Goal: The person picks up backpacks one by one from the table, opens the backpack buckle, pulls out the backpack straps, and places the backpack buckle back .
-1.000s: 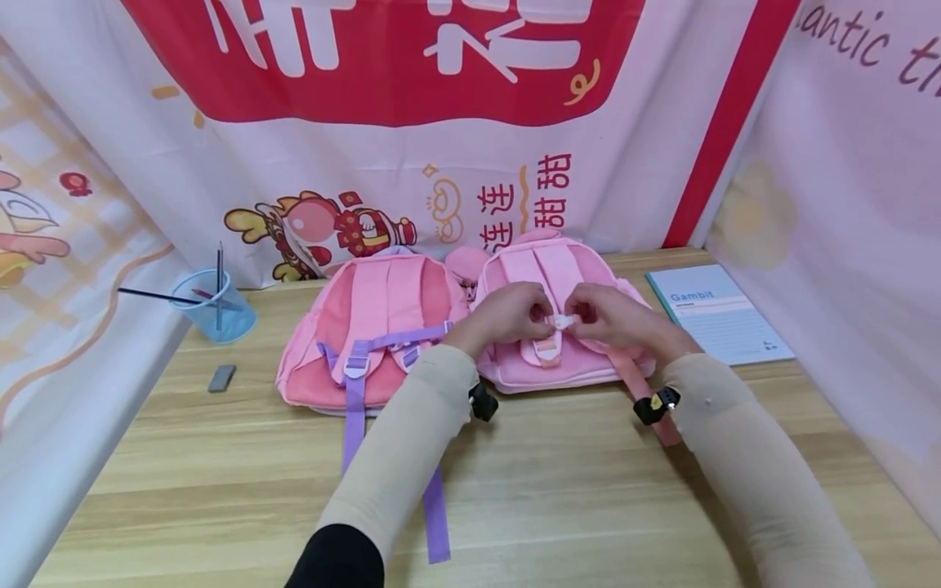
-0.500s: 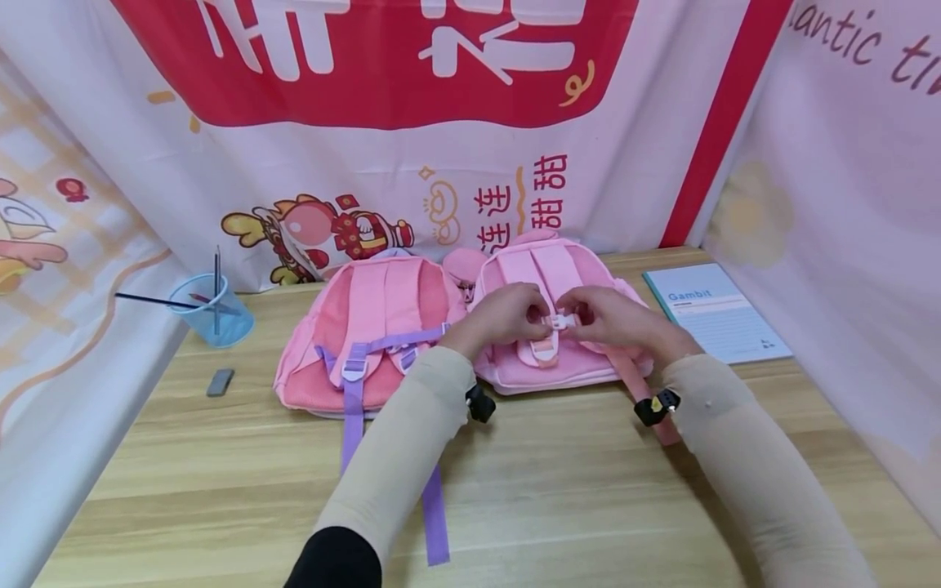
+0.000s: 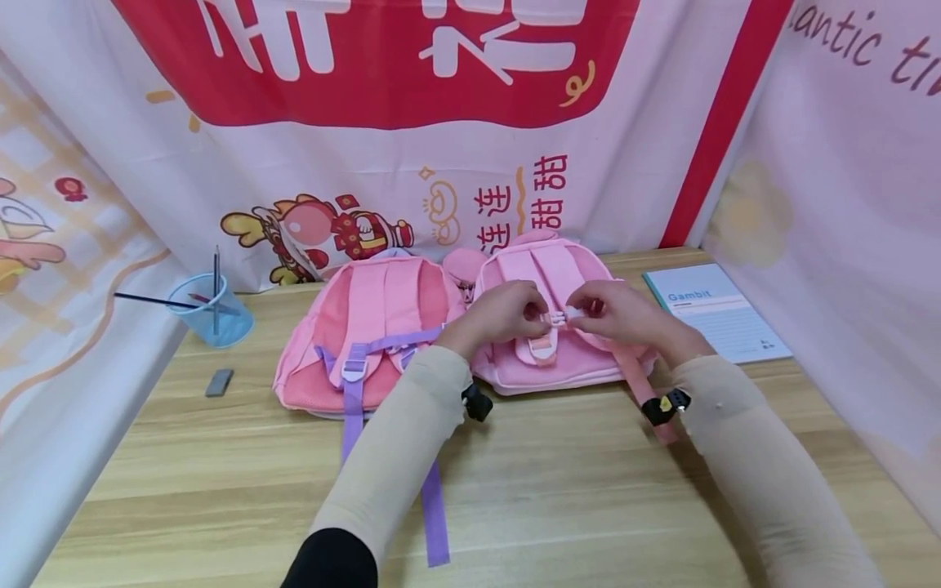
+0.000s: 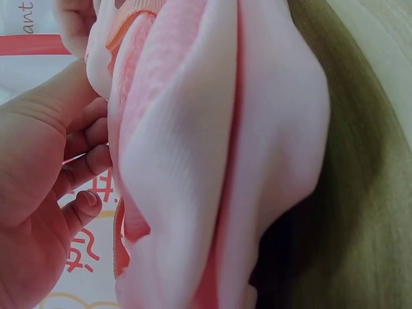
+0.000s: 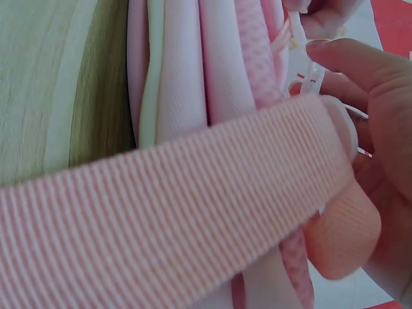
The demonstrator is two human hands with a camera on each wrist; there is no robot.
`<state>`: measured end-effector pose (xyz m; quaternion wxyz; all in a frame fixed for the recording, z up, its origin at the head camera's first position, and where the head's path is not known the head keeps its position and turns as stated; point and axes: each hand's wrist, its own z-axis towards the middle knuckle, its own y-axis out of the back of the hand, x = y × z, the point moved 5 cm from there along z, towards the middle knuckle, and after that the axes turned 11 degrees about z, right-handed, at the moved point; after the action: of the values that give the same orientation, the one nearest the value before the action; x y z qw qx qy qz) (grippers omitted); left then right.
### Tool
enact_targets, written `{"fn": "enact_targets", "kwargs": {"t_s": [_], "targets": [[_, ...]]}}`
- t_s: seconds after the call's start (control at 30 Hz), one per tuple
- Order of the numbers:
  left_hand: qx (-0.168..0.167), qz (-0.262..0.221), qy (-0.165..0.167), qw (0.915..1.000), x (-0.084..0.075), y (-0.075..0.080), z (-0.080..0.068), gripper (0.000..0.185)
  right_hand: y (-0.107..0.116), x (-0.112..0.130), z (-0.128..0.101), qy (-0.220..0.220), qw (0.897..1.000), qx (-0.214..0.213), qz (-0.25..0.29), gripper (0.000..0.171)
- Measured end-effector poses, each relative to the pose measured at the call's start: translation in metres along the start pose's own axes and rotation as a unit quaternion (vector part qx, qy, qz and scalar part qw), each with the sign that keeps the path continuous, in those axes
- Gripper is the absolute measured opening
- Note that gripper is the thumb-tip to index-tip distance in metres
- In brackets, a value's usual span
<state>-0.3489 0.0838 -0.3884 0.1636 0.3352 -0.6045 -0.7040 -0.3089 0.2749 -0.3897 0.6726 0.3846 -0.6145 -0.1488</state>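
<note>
A pink backpack (image 3: 581,366) lies on the table with its strap side up. Above its middle both hands meet at a small white side-release buckle (image 3: 556,318) on the chest strap. My left hand (image 3: 507,313) pinches the buckle's left side between thumb and forefinger; its other fingers are curled in the left wrist view. My right hand (image 3: 625,314) pinches the right side, the thumb and index finger reaching to the white plastic (image 5: 313,78) in the right wrist view. A peach webbing strap (image 5: 161,199) crosses in front of that hand. Fingers partly hide the buckle.
To the left lies a second pink backpack (image 3: 385,298) with purple straps (image 3: 435,514) trailing over the table (image 3: 559,490). A blue cup (image 3: 220,327) with pencils and a grey eraser (image 3: 219,383) are further left. A notebook (image 3: 716,314) lies at the back right.
My right hand has shifted slightly up and to the right at the buckle, its wrist following. The left hand stays nearly in place, still pinching. The backpacks have not visibly moved.
</note>
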Motion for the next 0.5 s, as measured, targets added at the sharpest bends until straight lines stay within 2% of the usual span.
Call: {"fn": "enact_targets", "kwargs": {"t_s": [0.2, 0.33, 0.5], "targets": [[0.004, -0.006, 0.001, 1.0, 0.0, -0.001, 0.0, 0.024, 0.006, -0.007, -0.004, -0.003, 1.0, 0.002, 0.029, 0.048], [0.003, -0.004, 0.003, 1.0, 0.001, 0.0, 0.0, 0.025, 0.011, -0.011, -0.007, -0.01, 0.998, -0.004, 0.058, 0.046], [0.005, 0.001, 0.005, 1.0, 0.0, 0.003, -0.001, 0.025, 0.018, -0.015, -0.011, 0.007, 0.999, -0.012, 0.049, 0.041]]}}
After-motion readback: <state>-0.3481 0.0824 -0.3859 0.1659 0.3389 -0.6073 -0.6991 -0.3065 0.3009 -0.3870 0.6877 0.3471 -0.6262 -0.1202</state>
